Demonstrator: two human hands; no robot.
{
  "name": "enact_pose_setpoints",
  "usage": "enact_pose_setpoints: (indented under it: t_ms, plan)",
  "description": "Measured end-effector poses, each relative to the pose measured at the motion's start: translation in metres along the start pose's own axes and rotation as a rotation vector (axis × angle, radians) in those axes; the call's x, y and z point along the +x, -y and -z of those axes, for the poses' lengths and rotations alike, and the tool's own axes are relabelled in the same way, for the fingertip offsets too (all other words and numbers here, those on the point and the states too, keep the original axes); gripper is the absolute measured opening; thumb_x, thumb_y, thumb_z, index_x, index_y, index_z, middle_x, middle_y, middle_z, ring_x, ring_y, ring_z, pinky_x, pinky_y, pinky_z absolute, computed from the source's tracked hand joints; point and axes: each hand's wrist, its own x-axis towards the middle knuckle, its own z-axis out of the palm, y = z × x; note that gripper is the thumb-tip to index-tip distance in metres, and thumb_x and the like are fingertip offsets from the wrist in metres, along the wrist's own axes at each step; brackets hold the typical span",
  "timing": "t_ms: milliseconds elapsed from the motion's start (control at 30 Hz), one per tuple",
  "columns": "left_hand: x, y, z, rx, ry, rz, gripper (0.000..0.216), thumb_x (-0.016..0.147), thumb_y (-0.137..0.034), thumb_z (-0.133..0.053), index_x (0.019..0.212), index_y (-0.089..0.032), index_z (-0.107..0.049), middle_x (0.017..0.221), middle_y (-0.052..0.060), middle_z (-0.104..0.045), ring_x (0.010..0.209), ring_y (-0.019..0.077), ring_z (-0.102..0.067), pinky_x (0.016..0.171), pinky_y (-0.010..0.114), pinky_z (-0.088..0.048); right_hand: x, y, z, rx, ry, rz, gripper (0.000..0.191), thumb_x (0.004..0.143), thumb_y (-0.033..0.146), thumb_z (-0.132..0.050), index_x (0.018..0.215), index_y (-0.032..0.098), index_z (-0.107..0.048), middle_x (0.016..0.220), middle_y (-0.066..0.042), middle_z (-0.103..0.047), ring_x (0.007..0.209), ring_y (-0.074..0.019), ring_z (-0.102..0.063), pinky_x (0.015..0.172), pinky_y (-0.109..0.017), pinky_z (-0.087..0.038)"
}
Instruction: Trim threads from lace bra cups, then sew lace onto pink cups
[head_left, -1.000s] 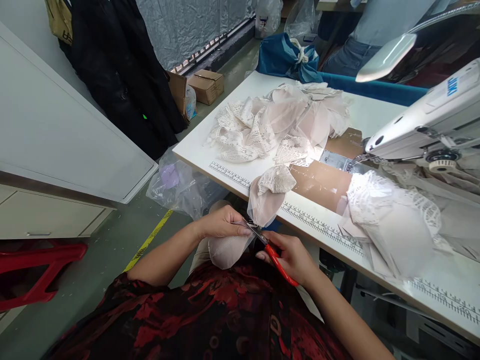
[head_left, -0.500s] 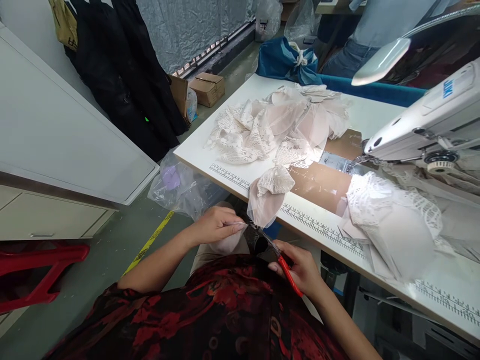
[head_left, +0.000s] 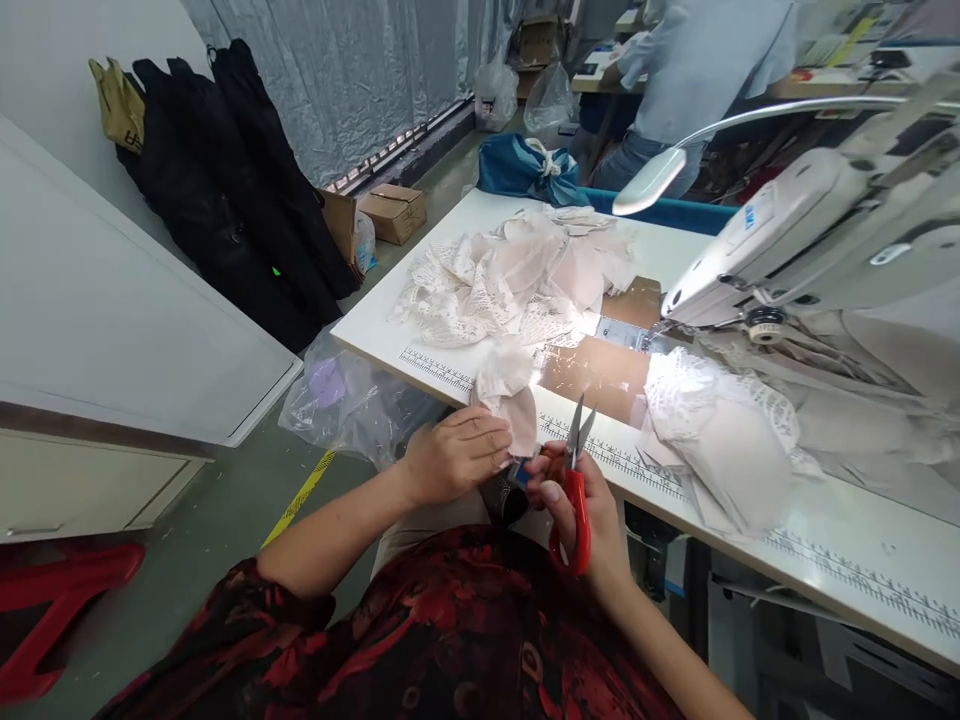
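Note:
My left hand (head_left: 454, 458) grips a small pale pink fabric piece (head_left: 514, 395) with lace trim, held against the front edge of the white sewing table (head_left: 375, 315). My right hand (head_left: 581, 510) is closed round red-handled thread snips (head_left: 574, 480), their blades pointing up and slightly apart, just right of the fabric piece. Both hands meet at the table edge above my lap.
A heap of lace pieces (head_left: 510, 275) lies at the table's back left. Another stack of lace pieces (head_left: 720, 435) sits right of my hands, below the white sewing machine (head_left: 810, 240) and its lamp (head_left: 649, 180). A plastic bag (head_left: 345, 395) lies on the floor. A person (head_left: 697, 70) stands behind the table.
The hanging piece has been gathered up into my left hand at the table edge. My right hand turned the snips from pointing left at the fabric to blades upward. The view tilted up.

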Motion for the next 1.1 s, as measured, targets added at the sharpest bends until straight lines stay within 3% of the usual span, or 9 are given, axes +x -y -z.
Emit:
enact_pose_setpoints:
  t_ms: [133, 267, 400, 467, 533, 633, 767, 967, 1100]
  plan:
    - [0.004, -0.02, -0.005, -0.106, -0.016, -0.025, 0.011, 0.088, -0.012, -0.054, 0.094, -0.013, -0.064, 0.096, 0.009, -0.072, 0.099, 0.0191, -0.065, 0.092, 0.036, -0.048, 0.0, 0.007, -0.008, -0.064, -0.086, -0.052, 0.034, 0.082, 0.041, -0.063, 0.107, 0.024, -0.048, 0.069, 0.004, -0.049, 0.058, -0.014, -0.049, 0.054, -0.026, -0.045]
    - [0.005, -0.031, 0.011, -0.449, 0.078, 0.121, 0.018, 0.09, -0.018, -0.051, 0.099, -0.013, -0.066, 0.103, 0.013, -0.07, 0.099, 0.0207, -0.065, 0.086, 0.034, -0.052, -0.003, 0.009, 0.004, -0.183, -0.072, 0.025, 0.025, 0.083, 0.033, -0.059, 0.103, 0.024, -0.048, 0.064, 0.006, -0.046, 0.053, -0.0124, -0.046, 0.05, -0.024, -0.042]
    - [0.013, -0.028, 0.036, -0.798, 0.149, 0.296, 0.023, 0.091, -0.024, -0.052, 0.1, -0.013, -0.069, 0.12, 0.017, -0.061, 0.112, 0.0225, -0.059, 0.098, 0.035, -0.046, -0.004, 0.023, 0.021, -0.354, 0.264, 0.19, 0.02, 0.08, 0.018, -0.057, 0.099, 0.024, -0.058, 0.079, 0.0, -0.061, 0.067, -0.0155, -0.058, 0.062, -0.025, -0.048]
    - [0.019, -0.024, 0.04, -0.855, 0.251, 0.314, 0.023, 0.091, -0.026, -0.052, 0.102, -0.015, -0.07, 0.129, 0.015, -0.056, 0.124, 0.0258, -0.05, 0.107, 0.041, -0.037, -0.004, 0.03, 0.026, -0.38, 0.411, 0.229, 0.021, 0.082, 0.017, -0.056, 0.101, 0.025, -0.061, 0.09, -0.002, -0.067, 0.079, -0.0185, -0.063, 0.071, -0.027, -0.05]
    - [0.022, -0.021, 0.037, -0.944, 0.397, 0.326, 0.023, 0.091, -0.027, -0.052, 0.102, -0.018, -0.07, 0.127, 0.013, -0.058, 0.127, 0.026, -0.046, 0.108, 0.04, -0.035, -0.003, 0.034, 0.028, -0.387, 0.457, 0.225, 0.021, 0.084, 0.02, -0.057, 0.104, 0.026, -0.061, 0.096, -0.004, -0.069, 0.085, -0.0203, -0.065, 0.076, -0.028, -0.051]
    - [0.023, -0.021, 0.026, -1.088, 0.496, 0.393, 0.025, 0.092, -0.029, -0.05, 0.095, -0.016, -0.071, 0.115, 0.012, -0.063, 0.118, 0.0249, -0.053, 0.1, 0.035, -0.041, -0.005, 0.029, 0.028, -0.392, 0.381, 0.179, 0.024, 0.086, 0.025, -0.057, 0.109, 0.026, -0.06, 0.1, -0.005, -0.069, 0.084, -0.0204, -0.065, 0.075, -0.03, -0.053]
    - [0.016, -0.026, 0.012, -1.145, 0.558, 0.459, 0.03, 0.093, -0.032, -0.047, 0.089, -0.012, -0.069, 0.089, 0.008, -0.064, 0.084, 0.0172, -0.061, 0.078, 0.026, -0.046, -0.009, 0.014, 0.026, -0.345, 0.227, 0.072, 0.023, 0.086, 0.029, -0.058, 0.108, 0.024, -0.058, 0.087, -0.004, -0.067, 0.074, -0.0183, -0.064, 0.068, -0.029, -0.053]
    - [0.009, -0.043, -0.007, -1.196, 0.383, 0.492, 0.031, 0.093, -0.035, -0.045, 0.082, -0.011, -0.063, 0.087, 0.009, -0.061, 0.085, 0.0169, -0.057, 0.078, 0.026, -0.044, -0.012, 0.008, 0.022, -0.219, 0.135, 0.005, 0.022, 0.081, 0.03, -0.061, 0.102, 0.023, -0.058, 0.073, 0.001, -0.059, 0.062, -0.0156, -0.057, 0.057, -0.026, -0.049]
    - [0.009, -0.046, -0.01, -1.15, 0.411, 0.452, 0.037, 0.094, -0.039, -0.041, 0.076, -0.013, -0.059, 0.079, 0.006, -0.055, 0.075, 0.0147, -0.051, 0.072, 0.025, -0.042, -0.012, 0.007, 0.02, -0.104, 0.056, -0.053, 0.025, 0.082, 0.035, -0.06, 0.103, 0.023, -0.056, 0.068, 0.002, -0.055, 0.056, -0.0137, -0.052, 0.051, -0.025, -0.045]
